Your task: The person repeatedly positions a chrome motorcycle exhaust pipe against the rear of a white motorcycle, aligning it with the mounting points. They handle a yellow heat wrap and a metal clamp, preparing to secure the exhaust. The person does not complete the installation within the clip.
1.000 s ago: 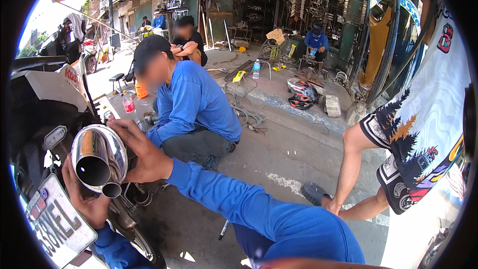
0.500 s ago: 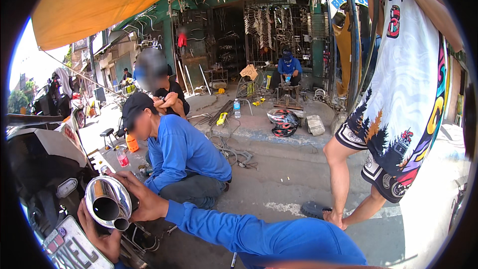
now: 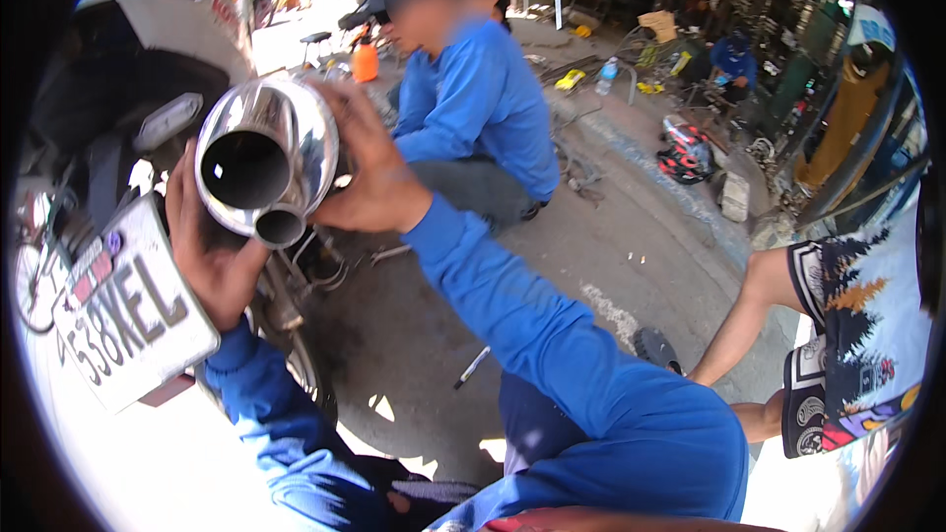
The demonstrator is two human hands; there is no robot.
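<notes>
A shiny chrome exhaust muffler with two round outlets points toward me at the rear of a motorcycle. My left hand cups it from below and on the left. My right hand presses flat against its right side. Both of my arms wear blue sleeves. A white licence plate hangs just below and to the left of the muffler. Behind the muffler a person in a blue shirt crouches beside the motorcycle.
A person in patterned shorts and shirt stands at the right, one sandalled foot on the concrete. A small tool lies on the ground near my right arm. An orange bottle, a helmet and workshop clutter lie farther back.
The view has dropped and closed in, so the muffler and my hands look far larger. Both hands stay on the muffler. The crouching person now sits directly behind it.
</notes>
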